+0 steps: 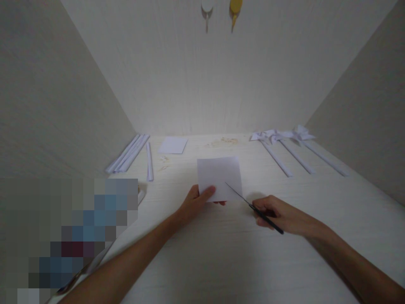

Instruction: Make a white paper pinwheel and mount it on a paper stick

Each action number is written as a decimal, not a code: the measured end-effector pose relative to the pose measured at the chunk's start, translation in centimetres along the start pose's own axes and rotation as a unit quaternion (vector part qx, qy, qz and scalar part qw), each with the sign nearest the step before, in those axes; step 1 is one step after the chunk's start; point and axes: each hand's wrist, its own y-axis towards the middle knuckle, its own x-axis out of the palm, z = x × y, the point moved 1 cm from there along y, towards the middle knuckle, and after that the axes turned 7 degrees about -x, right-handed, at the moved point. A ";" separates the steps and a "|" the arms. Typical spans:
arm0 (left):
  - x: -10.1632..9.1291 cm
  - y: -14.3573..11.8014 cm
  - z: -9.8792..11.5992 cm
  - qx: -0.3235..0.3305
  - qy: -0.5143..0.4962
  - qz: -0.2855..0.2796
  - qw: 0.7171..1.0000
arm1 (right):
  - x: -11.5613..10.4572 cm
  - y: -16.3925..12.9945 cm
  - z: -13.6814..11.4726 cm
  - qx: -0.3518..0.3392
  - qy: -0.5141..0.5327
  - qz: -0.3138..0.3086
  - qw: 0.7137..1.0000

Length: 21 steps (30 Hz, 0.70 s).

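Head view: paper (white) between left fingers

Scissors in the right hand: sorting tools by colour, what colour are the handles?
Black, on the slim metal scissors in the right hand; head view.

I count two square sheets of white paper: one sheet pinched at its near edge by my left hand, one smaller sheet lying further back on the counter; one pair of scissors in my right hand; so two hands, each with one thing. On the left lie a bundle of rolled paper sticks, too close together to count, and one single stick beside it; on the right, three paper pinwheels on sticks; on the wall, two hanging things, one white, one yellow.
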 end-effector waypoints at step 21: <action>0.0 -0.2 -0.1 -0.003 0.017 -0.003 1.000 | 0.0 0.1 0.1 -0.004 0.014 -0.019 1.000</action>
